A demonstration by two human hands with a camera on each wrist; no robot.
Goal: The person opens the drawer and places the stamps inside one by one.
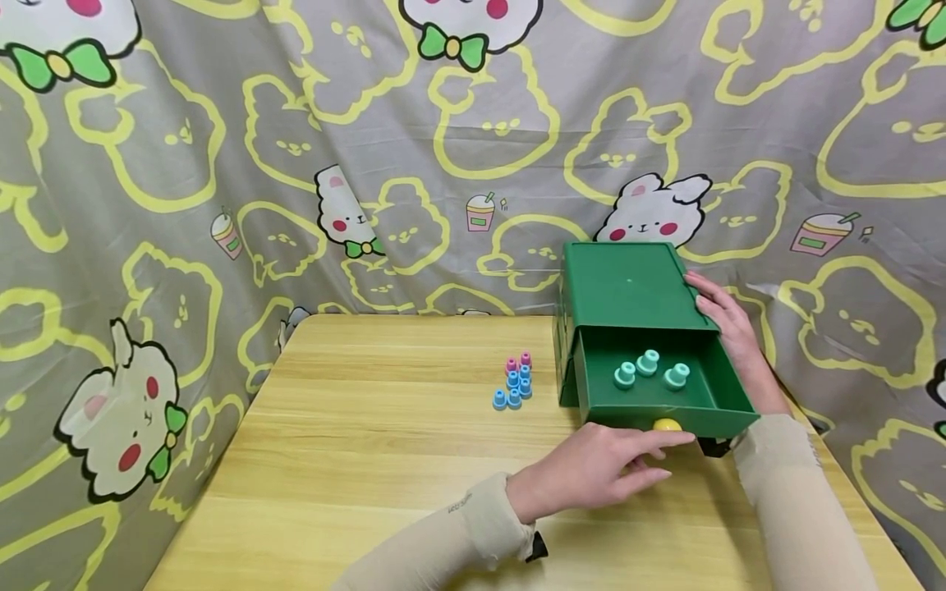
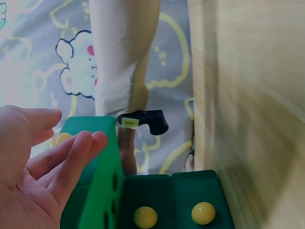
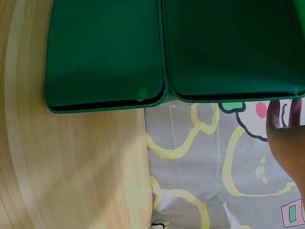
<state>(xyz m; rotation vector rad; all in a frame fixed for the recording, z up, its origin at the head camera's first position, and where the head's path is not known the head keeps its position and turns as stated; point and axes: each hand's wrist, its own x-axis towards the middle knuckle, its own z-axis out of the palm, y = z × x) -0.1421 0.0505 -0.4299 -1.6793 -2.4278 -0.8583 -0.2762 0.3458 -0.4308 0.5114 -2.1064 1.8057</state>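
Note:
A green drawer cabinet (image 1: 628, 287) stands at the table's right. Its top drawer (image 1: 717, 423) is pulled out and holds three mint-green peg-like pieces (image 1: 676, 377). My left hand (image 1: 594, 466) is at the drawer front, fingers extended beside the yellow knob (image 1: 668, 424); whether they touch it cannot be told. Seen in the left wrist view, that hand (image 2: 52, 167) has nothing in its grasp. With fingers against the cabinet's right side, my right hand (image 1: 727, 316) steadies there. Part of that hand (image 3: 288, 133) shows at the cabinet's edge in the right wrist view.
Left of the cabinet, several blue pieces (image 1: 513, 379) and two pink ones (image 1: 525, 359) stand on the wooden table (image 1: 355, 427). Two lower drawers with yellow knobs (image 2: 203, 213) are pushed in. A patterned curtain (image 1: 414, 131) hangs behind the table and along its sides.

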